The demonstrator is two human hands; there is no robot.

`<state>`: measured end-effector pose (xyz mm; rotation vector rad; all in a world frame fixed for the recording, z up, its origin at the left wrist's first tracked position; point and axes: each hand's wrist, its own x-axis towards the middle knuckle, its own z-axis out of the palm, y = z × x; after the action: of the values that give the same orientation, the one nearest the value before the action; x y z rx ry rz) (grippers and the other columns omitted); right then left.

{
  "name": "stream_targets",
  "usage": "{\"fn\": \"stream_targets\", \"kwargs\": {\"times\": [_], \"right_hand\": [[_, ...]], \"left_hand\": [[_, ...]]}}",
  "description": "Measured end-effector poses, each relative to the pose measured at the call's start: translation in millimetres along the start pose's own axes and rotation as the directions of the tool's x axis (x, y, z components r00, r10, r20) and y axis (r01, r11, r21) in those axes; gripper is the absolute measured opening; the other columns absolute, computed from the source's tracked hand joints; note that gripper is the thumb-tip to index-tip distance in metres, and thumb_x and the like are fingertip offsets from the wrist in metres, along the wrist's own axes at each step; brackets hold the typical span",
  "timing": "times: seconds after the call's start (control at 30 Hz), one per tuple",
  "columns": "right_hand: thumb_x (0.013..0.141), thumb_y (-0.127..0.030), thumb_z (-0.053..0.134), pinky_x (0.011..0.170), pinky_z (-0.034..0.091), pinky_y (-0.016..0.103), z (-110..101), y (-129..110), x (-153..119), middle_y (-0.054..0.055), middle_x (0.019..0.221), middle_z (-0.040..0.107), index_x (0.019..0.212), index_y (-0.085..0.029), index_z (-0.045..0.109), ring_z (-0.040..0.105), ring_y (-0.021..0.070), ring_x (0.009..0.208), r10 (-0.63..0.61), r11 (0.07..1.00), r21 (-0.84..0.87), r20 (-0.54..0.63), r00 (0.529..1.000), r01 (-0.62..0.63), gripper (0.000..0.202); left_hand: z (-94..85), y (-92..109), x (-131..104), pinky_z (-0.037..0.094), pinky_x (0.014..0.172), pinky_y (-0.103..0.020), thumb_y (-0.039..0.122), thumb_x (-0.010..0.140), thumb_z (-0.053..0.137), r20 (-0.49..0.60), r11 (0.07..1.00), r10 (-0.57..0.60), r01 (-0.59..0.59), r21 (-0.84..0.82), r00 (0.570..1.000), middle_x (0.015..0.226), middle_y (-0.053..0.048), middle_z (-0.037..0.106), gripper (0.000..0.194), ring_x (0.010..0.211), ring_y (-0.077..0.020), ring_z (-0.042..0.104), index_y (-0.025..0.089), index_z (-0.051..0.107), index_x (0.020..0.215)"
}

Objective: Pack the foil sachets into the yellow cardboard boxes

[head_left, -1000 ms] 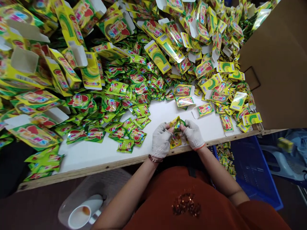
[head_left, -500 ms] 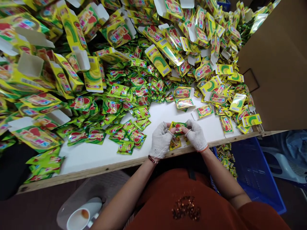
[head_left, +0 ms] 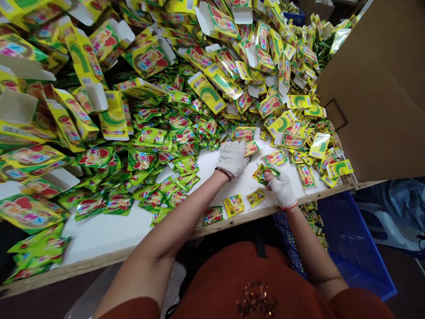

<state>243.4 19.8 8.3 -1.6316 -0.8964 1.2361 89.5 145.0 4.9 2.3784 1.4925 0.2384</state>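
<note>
- Your gloved right hand (head_left: 282,190): thumb pinching a green sachet (head_left: 274,169) and a yellow sachet (head_left: 257,173) over the white tabletop (head_left: 206,177); other fingers mostly hidden.
- Your gloved left hand (head_left: 230,157): overlaps a small printed carton (head_left: 252,148); fingertips concealed, grip cannot be told.
- Nearer you: three loose sachets (head_left: 234,204), apart.
- Blue plastic crate (head_left: 355,252): partly blocked by your right forearm (head_left: 307,246).
- Brown cardboard (head_left: 375,97): cut off at right.

A pale-lit white worktop (head_left: 109,232) with a wooden front edge (head_left: 249,218) crosses the room, a brown cardboard panel (head_left: 375,97) at its right end. Below that end are 1 large blue crate (head_left: 352,252), a pale plastic seat (head_left: 387,230) and dark floor (head_left: 407,283); 1 smaller blue crate (head_left: 294,17) is far back.
</note>
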Motion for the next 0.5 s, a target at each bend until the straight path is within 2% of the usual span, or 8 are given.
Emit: {"fn": "stream_targets", "kwargs": {"times": [0.1, 0.23, 0.3, 0.4, 0.5], "right_hand": [[0.077, -0.058, 0.067, 0.044, 0.045, 0.023, -8, 0, -3, 0.000, 0.070, 0.058, 0.093, -0.017, 0.060, 0.048, 0.0085, 0.050, -0.022, 0.999, -0.025, -0.012, 1.000, 0.022, 0.044], [0.076, -0.059, 0.067, 0.045, 0.046, 0.025, -11, 2, 0, 0.003, 0.075, 0.061, 0.104, -0.016, 0.061, 0.048, 0.0104, 0.050, -0.004, 0.999, -0.036, -0.054, 0.999, 0.002, 0.052], [0.077, -0.059, 0.065, 0.047, 0.045, 0.026, -7, 3, 5, 0.003, 0.073, 0.061, 0.103, -0.015, 0.062, 0.048, 0.0114, 0.052, -0.028, 0.997, -0.075, -0.038, 0.999, 0.025, 0.051], [0.078, -0.055, 0.063, 0.057, 0.047, 0.027, 4, 7, 12, 0.003, 0.074, 0.062, 0.092, -0.015, 0.062, 0.052, 0.0138, 0.062, -0.128, 0.976, -0.177, 0.015, 0.992, 0.129, 0.043], [0.080, -0.053, 0.060, 0.063, 0.046, 0.026, 11, 10, 15, 0.002, 0.075, 0.062, 0.088, -0.015, 0.061, 0.054, 0.0149, 0.067, -0.170, 0.958, -0.230, 0.030, 0.985, 0.172, 0.038]], "left_hand": [[-3.4, -7, -5, 0.042, 0.087, -0.041, 0.036, 0.077, 0.063, 0.081, 0.999, -0.009, 0.006, 0.041, 0.997, 0.111, -0.013, 0.057, 0.046, 0.103, -0.0305, 0.053, 0.017, 0.055, 0.119], [-11.0, -16, -49, 0.043, 0.087, -0.037, 0.028, 0.068, 0.065, 0.097, 0.997, 0.066, -0.062, -0.045, 0.993, 0.113, -0.011, 0.056, 0.048, 0.104, -0.0281, 0.053, 0.019, 0.054, 0.114], [-9.5, -16, -73, 0.042, 0.088, -0.038, 0.027, 0.067, 0.065, 0.125, 0.998, 0.062, -0.059, -0.031, 0.990, 0.113, -0.011, 0.056, 0.050, 0.103, -0.0280, 0.053, 0.018, 0.053, 0.115], [-0.7, -12, -96, 0.042, 0.085, -0.040, 0.037, 0.071, 0.065, 0.142, 0.999, 0.018, -0.023, 0.038, 0.990, 0.109, -0.012, 0.058, 0.052, 0.099, -0.0296, 0.055, 0.016, 0.054, 0.117], [5.8, -10, -100, 0.042, 0.081, -0.039, 0.046, 0.076, 0.064, 0.128, 1.000, -0.005, 0.002, 0.028, 0.992, 0.103, -0.011, 0.060, 0.049, 0.095, -0.0288, 0.056, 0.017, 0.058, 0.114]]}}
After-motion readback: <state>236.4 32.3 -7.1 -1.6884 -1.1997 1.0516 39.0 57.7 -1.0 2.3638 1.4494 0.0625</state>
